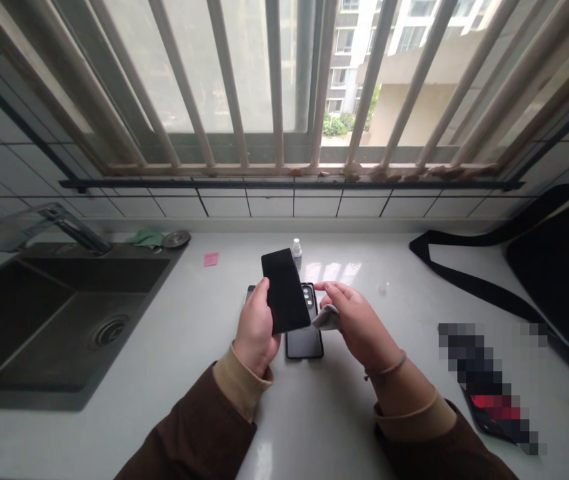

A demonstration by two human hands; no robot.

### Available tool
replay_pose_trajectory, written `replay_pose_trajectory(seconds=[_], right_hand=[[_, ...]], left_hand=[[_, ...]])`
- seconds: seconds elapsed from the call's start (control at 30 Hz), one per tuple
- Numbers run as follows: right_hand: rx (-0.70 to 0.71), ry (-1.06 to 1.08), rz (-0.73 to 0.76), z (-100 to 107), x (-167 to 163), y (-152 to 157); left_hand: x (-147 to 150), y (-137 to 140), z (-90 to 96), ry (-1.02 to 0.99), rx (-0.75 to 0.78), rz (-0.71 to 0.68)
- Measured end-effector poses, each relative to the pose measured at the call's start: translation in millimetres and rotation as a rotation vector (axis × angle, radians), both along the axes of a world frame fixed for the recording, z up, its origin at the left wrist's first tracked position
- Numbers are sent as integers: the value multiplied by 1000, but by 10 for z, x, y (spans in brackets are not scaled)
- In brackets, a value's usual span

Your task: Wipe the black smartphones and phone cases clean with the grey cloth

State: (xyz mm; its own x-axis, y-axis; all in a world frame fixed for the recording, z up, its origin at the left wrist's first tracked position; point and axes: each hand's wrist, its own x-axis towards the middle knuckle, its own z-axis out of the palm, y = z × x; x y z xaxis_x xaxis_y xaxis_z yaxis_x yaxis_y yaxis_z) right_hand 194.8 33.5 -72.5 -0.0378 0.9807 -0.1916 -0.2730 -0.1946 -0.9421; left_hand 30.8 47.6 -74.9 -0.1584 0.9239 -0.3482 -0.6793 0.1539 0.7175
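My left hand [255,328] grips a black smartphone [287,291] by its left edge, its dark screen tilted toward me above the counter. Beside the phone's lower right corner, my right hand [348,308] is closed on a small grey cloth [327,319], with the index finger stretched to the left. Under the held phone lies a black phone case [305,341] with a camera cutout at its top; the phone covers part of it. Another flat dark item [251,292] is mostly hidden behind my left hand. A small white bottle [297,253] stands just behind the phone.
On the left is a dark sink [64,293] with a faucet [77,227]; a green cloth [147,239] and a metal strainer [177,239] sit at its back edge. A pink note [211,259] lies on the white counter [204,373]. A black bag strap [474,280] and a pixelated item [489,387] are at right.
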Motion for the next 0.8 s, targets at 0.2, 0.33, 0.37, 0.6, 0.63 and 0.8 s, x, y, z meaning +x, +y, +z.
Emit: replay_pose_trajectory(seconds=[0.2,0.33,0.37,0.6,0.63,0.8], right_hand=[[2,-175,70,-16,50,-5],[-7,-259,91,-30,80,11],[-15,-286,89,-31,92,19],[-19,-406,111,3,285,80],[-10,-438,115,9,329,90],[14,-646,163,65,568,118]], left_hand=[[100,-161,-17,66,20,-287],[130,-181,-20,54,26,-355],[133,-180,-27,45,45,-368],[110,-164,-96,232,91,-530],[99,-154,-108,295,105,-543],[19,-100,-128,800,196,-517]])
